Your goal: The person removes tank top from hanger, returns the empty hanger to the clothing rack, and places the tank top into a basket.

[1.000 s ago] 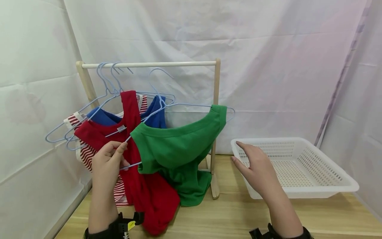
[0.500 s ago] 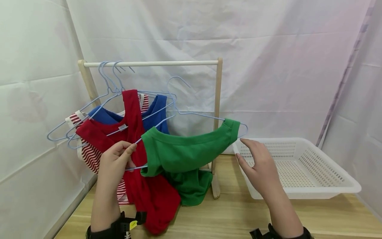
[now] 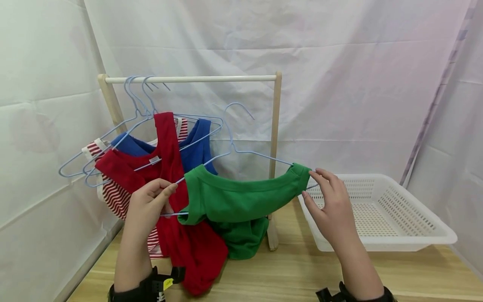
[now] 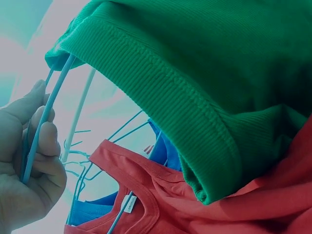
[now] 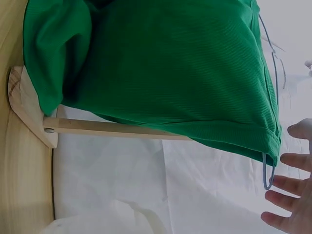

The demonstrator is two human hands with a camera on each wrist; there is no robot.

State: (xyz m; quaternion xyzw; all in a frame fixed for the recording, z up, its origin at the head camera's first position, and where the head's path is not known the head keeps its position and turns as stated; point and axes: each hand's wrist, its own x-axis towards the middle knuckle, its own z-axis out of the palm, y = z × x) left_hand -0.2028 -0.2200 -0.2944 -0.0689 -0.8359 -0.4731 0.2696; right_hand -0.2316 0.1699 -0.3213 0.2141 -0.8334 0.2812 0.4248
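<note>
A green sleeveless top (image 3: 241,201) hangs on a light blue wire hanger (image 3: 260,155) in front of the rack, its hook free of the rail. My left hand (image 3: 149,201) pinches the hanger's left end, which sticks out past the strap; the left wrist view shows thumb and fingers around the wire (image 4: 48,107). At the other strap is my right hand (image 3: 333,205), thumb and fingers on either side of it. In the right wrist view those fingers (image 5: 287,185) are spread, right beside the hanger's tip (image 5: 266,178) poking out of the green fabric.
On the rack's white rail (image 3: 196,79), a red top (image 3: 203,256), a blue top (image 3: 200,138) and a red-striped one (image 3: 115,199) hang at the left on blue hangers. A white perforated basket (image 3: 407,242) stands right on the wooden table (image 3: 279,277).
The hanger with the green top has moved right and down, its right end tilting lower. My right hand has come up to the right strap; the left hand shifted slightly right, keeping its pinch.
</note>
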